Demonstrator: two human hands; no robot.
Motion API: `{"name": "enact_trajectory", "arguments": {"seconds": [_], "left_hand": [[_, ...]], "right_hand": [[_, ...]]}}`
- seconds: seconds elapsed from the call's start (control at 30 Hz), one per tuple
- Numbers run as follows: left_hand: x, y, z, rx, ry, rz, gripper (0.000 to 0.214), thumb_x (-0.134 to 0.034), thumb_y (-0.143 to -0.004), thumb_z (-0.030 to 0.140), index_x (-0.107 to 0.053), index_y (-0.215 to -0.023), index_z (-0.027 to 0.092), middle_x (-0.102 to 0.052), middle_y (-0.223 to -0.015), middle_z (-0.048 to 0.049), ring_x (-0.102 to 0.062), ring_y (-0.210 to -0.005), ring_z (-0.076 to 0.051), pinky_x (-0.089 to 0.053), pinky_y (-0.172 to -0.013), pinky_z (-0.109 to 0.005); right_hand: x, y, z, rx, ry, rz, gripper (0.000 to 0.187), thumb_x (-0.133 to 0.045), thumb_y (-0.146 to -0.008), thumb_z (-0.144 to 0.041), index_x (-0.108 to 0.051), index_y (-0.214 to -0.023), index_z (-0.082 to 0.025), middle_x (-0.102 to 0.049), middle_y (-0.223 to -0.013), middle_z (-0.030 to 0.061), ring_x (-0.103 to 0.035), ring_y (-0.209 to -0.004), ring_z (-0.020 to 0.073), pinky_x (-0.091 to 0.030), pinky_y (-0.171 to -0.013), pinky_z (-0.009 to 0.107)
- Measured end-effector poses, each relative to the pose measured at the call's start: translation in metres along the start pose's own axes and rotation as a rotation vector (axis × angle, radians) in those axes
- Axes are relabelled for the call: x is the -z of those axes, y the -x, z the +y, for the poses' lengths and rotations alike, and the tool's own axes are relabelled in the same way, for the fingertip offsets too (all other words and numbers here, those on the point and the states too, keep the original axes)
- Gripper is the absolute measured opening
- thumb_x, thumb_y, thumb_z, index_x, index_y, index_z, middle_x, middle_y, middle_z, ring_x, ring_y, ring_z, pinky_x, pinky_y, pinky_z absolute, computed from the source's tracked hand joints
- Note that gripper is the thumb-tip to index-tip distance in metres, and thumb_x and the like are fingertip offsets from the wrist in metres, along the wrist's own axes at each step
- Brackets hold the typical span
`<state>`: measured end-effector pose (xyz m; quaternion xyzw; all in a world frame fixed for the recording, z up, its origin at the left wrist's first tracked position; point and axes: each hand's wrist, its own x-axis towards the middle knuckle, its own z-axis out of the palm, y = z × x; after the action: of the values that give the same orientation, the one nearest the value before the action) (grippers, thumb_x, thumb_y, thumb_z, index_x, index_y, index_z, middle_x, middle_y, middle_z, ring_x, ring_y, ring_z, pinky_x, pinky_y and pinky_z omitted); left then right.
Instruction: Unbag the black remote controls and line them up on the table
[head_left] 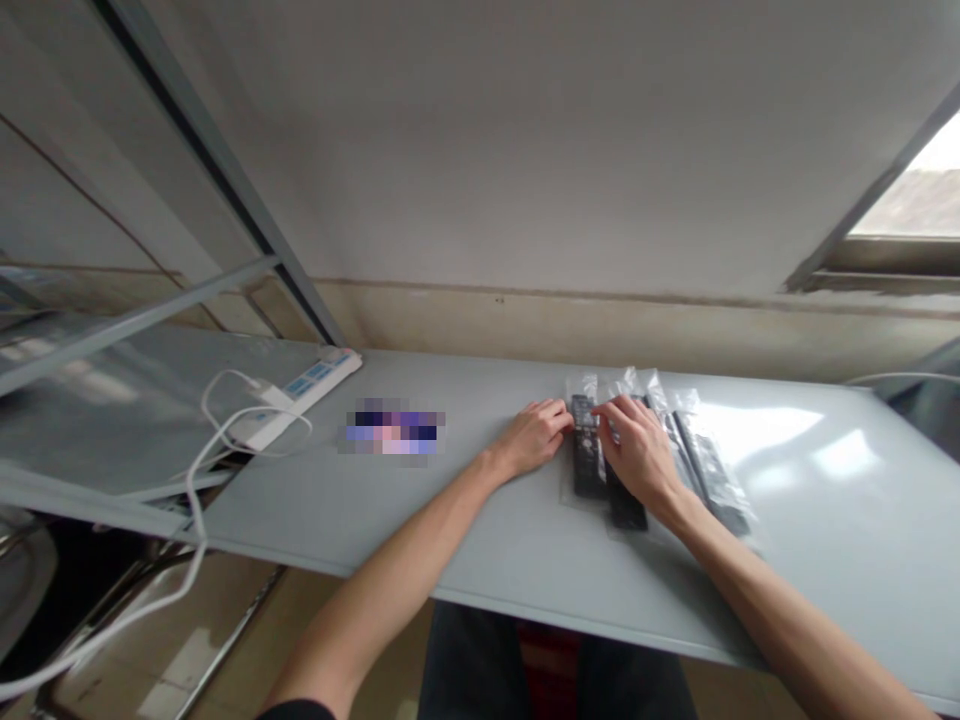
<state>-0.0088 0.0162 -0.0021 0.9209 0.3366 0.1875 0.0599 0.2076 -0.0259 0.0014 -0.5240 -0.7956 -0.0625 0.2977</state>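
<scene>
Several black remote controls in clear plastic bags lie side by side on the grey table [487, 540]. My left hand [534, 438] rests at the left edge of the leftmost remote control [589, 470], fingers bent together with the tips on its bagged side. Over the neighbouring remote control [627, 508] is my right hand [639, 450], closed around its upper part, thumb on the left; the palm hides much of it. Further bagged remotes, among them a slanted remote control [691, 455], lie right of that hand.
On the left, a white power strip [300, 400] has a plugged-in charger and a white cable [196, 510] that hangs over the table edge. A pixelated flat object [391, 432] lies nearby. Behind the table stands a wall [525, 180]; a metal frame post [247, 200] rises at left.
</scene>
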Motion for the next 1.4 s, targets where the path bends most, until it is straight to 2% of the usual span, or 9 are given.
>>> {"name": "enact_trajectory", "arguments": {"seconds": [0.13, 0.37, 0.6, 0.7, 0.9, 1.07, 1.17, 1.27, 1.4], "left_hand": [[0.001, 0.0, 0.0, -0.002, 0.035, -0.001, 0.024, -0.051, -0.104, 0.011, -0.073, -0.109, 0.016, -0.068, -0.111, -0.0077, -0.064, -0.105, -0.021, -0.051, -0.097, -0.035], [0.003, 0.001, 0.0, 0.021, 0.067, -0.002, 0.027, -0.051, -0.104, 0.015, -0.075, -0.118, 0.018, -0.069, -0.117, -0.0083, -0.064, -0.111, -0.022, -0.05, -0.103, -0.037], [0.002, 0.001, 0.002, -0.033, 0.228, 0.037, 0.045, -0.04, -0.112, 0.027, -0.047, -0.156, 0.026, -0.065, -0.143, -0.0072, -0.062, -0.126, -0.019, -0.046, -0.113, -0.037], [0.001, 0.001, 0.003, -0.041, 0.209, 0.025, 0.041, -0.044, -0.111, 0.032, -0.054, -0.15, 0.025, -0.067, -0.132, -0.0074, -0.061, -0.123, -0.021, -0.046, -0.112, -0.037], [0.005, 0.001, 0.001, -0.007, 0.171, 0.008, 0.026, -0.051, -0.102, 0.018, -0.064, -0.125, 0.021, -0.068, -0.112, -0.0057, -0.06, -0.108, -0.022, -0.048, -0.102, -0.036], [0.003, 0.001, 0.004, 0.045, 0.154, 0.063, 0.021, -0.061, -0.101, 0.037, -0.061, -0.115, 0.021, -0.07, -0.112, -0.0058, -0.061, -0.109, -0.025, -0.048, -0.101, -0.04], [0.0, 0.001, 0.006, 0.106, 0.17, 0.054, 0.025, -0.068, -0.096, 0.037, -0.059, -0.113, 0.021, -0.071, -0.114, -0.0073, -0.063, -0.109, -0.027, -0.049, -0.1, -0.041], [-0.002, 0.001, 0.008, 0.151, 0.254, 0.055, 0.018, -0.061, -0.099, 0.028, -0.057, -0.115, 0.021, -0.071, -0.115, -0.0085, -0.065, -0.107, -0.026, -0.05, -0.099, -0.04], [-0.005, 0.001, 0.009, 0.168, 0.344, 0.117, 0.021, -0.048, -0.102, 0.021, -0.056, -0.122, 0.021, -0.07, -0.12, -0.0113, -0.066, -0.113, -0.027, -0.05, -0.103, -0.042]], "right_hand": [[0.003, -0.001, 0.006, -0.048, 0.066, -0.01, 0.02, -0.052, -0.101, -0.02, -0.069, -0.091, -0.022, -0.07, -0.086, 0.009, -0.061, -0.084, 0.0279, -0.045, -0.078, 0.039], [0.0, -0.001, 0.002, 0.018, 0.037, -0.069, 0.023, -0.051, -0.098, -0.015, -0.07, -0.088, -0.023, -0.073, -0.085, 0.0082, -0.065, -0.083, 0.0257, -0.046, -0.077, 0.036], [0.001, 0.0, -0.003, -0.061, 0.011, -0.1, 0.024, -0.048, -0.1, -0.018, -0.071, -0.095, -0.022, -0.078, -0.087, 0.0077, -0.071, -0.076, 0.0233, -0.046, -0.07, 0.032], [-0.002, 0.0, -0.003, 0.001, -0.011, -0.134, 0.022, -0.049, -0.099, -0.016, -0.07, -0.097, -0.021, -0.078, -0.09, 0.008, -0.072, -0.082, 0.0238, -0.048, -0.078, 0.033], [-0.003, -0.003, -0.002, 0.051, -0.077, -0.219, 0.022, -0.047, -0.1, -0.015, -0.066, -0.089, -0.021, -0.072, -0.081, 0.0062, -0.067, -0.081, 0.0232, -0.048, -0.08, 0.033], [0.005, -0.005, -0.004, 0.013, -0.117, -0.284, 0.026, -0.044, -0.104, -0.019, -0.069, -0.095, -0.02, -0.069, -0.077, 0.0059, -0.065, -0.077, 0.0228, -0.045, -0.074, 0.032], [0.008, -0.005, -0.004, -0.026, -0.089, -0.318, 0.025, -0.045, -0.103, -0.02, -0.07, -0.098, -0.02, -0.066, -0.074, 0.0051, -0.062, -0.071, 0.0217, -0.041, -0.069, 0.031], [0.006, -0.005, -0.003, 0.004, -0.071, -0.322, 0.022, -0.047, -0.1, -0.017, -0.067, -0.091, -0.02, -0.062, -0.069, 0.0032, -0.059, -0.067, 0.021, -0.038, -0.066, 0.031], [0.004, -0.005, -0.004, 0.073, -0.102, -0.29, 0.023, -0.046, -0.098, -0.011, -0.063, -0.087, -0.02, -0.064, -0.073, 0.0046, -0.059, -0.071, 0.0218, -0.042, -0.073, 0.032]]}}
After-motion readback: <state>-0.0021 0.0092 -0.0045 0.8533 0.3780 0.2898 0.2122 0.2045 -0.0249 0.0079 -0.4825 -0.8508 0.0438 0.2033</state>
